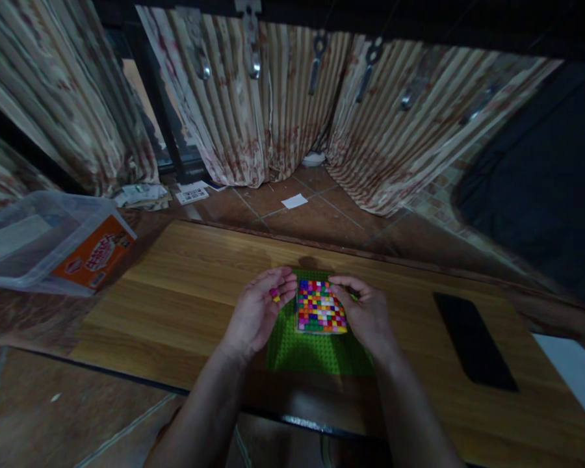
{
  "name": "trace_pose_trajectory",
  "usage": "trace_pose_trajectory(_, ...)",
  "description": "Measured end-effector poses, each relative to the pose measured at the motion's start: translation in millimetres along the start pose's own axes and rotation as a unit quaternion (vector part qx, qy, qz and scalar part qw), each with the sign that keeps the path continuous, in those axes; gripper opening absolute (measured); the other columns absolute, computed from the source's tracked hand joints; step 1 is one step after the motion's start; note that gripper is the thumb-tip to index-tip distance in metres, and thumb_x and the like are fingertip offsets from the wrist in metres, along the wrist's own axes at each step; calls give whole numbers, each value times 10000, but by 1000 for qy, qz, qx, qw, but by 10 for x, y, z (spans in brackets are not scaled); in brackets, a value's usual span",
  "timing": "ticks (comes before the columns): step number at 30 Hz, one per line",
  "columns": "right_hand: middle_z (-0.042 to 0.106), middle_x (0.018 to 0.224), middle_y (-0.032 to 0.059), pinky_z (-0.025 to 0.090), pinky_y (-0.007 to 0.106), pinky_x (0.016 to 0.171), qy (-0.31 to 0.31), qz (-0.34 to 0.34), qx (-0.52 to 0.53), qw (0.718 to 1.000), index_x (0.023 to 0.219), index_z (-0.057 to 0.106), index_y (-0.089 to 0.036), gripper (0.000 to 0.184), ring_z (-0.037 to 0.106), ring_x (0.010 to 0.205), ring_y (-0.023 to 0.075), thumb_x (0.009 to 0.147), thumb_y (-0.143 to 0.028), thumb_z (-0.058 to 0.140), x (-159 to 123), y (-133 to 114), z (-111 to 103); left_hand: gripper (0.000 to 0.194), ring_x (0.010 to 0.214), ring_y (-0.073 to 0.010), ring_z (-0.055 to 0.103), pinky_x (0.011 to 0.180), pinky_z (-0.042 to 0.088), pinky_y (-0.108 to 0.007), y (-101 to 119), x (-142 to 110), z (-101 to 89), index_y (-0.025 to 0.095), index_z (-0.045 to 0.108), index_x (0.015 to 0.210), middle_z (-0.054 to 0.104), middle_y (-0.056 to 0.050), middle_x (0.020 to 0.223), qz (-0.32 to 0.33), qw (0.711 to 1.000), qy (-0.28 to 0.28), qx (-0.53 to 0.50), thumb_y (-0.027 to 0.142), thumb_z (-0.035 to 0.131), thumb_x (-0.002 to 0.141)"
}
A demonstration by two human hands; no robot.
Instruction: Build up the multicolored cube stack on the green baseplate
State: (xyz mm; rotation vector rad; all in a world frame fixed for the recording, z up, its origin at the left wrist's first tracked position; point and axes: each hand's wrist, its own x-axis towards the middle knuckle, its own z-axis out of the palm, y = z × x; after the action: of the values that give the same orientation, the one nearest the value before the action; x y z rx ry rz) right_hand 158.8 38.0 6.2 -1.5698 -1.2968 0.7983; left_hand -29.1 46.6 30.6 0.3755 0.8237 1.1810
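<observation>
- The left hand is half open, palm turned up, with a few small loose bricks, pink and yellow among them, resting on its fingers.
- The right hand is bent over the right upper edge of the brick mosaic, thumb and index finger close together; whether a brick is pinched between them cannot be told.
- The brick mosaic, a block of small bricks in red, blue, yellow, white, green, orange, pink and purple, lies between the two hands, on the far part of the green baseplate.
- The green baseplate is studded and lies on the wooden surface, its near part bare.
- A black phone-shaped slab lies flat on the surface, well to the right of the baseplate.
- A white sheet is at the right end of the surface.
- A clear plastic bin with an orange label stands beyond the left end of the surface.
- Papers and a white slip lie on the tiled floor beyond the surface.
- Striped curtains hang behind, with metal clips in front of them near the top.
</observation>
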Motion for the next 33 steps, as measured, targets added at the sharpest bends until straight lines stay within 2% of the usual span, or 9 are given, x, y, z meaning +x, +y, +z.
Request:
trace_pose_trajectory(10,750,818,56,512,336,662,-47,34,4,998,852,749,-200,230,671,716,214,716,-370,673,87,-21,-33,138,785,-132,650,765,504,-237,-59,12,33,119,707,840,707,-81,859,-14,1000,4,0,208,690,736)
trace_pose_trajectory(15,753,836,60,516,350,722,-64,20,2,998,823,750,-196,209,679,755,219,706,-349,669,128,-75,-44,124,776,-125,646,743,502,-222,-85,19,42,114,708,841,705,-82,860,-19,1000,8,2,185,680,743)
trace_pose_trajectory(19,754,852,55,520,360,737,-76,20,21,997,832,753,-206,202,681,768,218,721,-352,669,126,-19,-38,127,765,-124,643,733,503,-221,-80,27,37,113,709,843,704,-82,855,-15,1000,8,3,191,673,749)
trace_pose_trajectory(23,745,954,49,519,372,807,-70,27,81,994,955,736,-220,273,678,864,214,711,-337,699,99,59,-51,147,787,-133,642,780,504,-242,-40,16,46,116,705,857,701,-82,850,-6,1000,3,-16,227,639,786)
trace_pose_trajectory(26,723,1040,44,504,378,851,-11,-17,88,996,1023,712,-245,300,662,934,209,730,-310,703,63,7,-73,220,867,-157,644,877,488,-277,9,-20,75,105,700,885,700,-104,904,-4,998,-27,-56,294,608,819)
trace_pose_trajectory(29,716,970,30,488,363,852,58,-112,40,991,924,726,-252,150,647,919,195,802,-302,654,-15,-168,-55,356,1044,-223,615,991,435,-340,49,-71,110,94,684,980,677,-152,1066,-22,991,-91,-97,402,580,834)
trace_pose_trajectory(31,701,902,15,488,334,808,36,-170,9,985,889,724,-257,108,638,869,179,828,-287,639,-95,-306,1,422,1146,-257,568,1036,397,-367,62,-98,120,99,665,1045,645,-166,1159,-35,984,-129,-115,452,555,841)
trace_pose_trajectory(33,684,871,8,488,316,769,-28,-203,-9,979,889,716,-256,98,628,838,168,844,-271,630,-182,-420,85,460,1201,-267,531,1057,373,-370,67,-113,118,107,649,1081,622,-165,1207,-39,980,-151,-123,485,533,845)
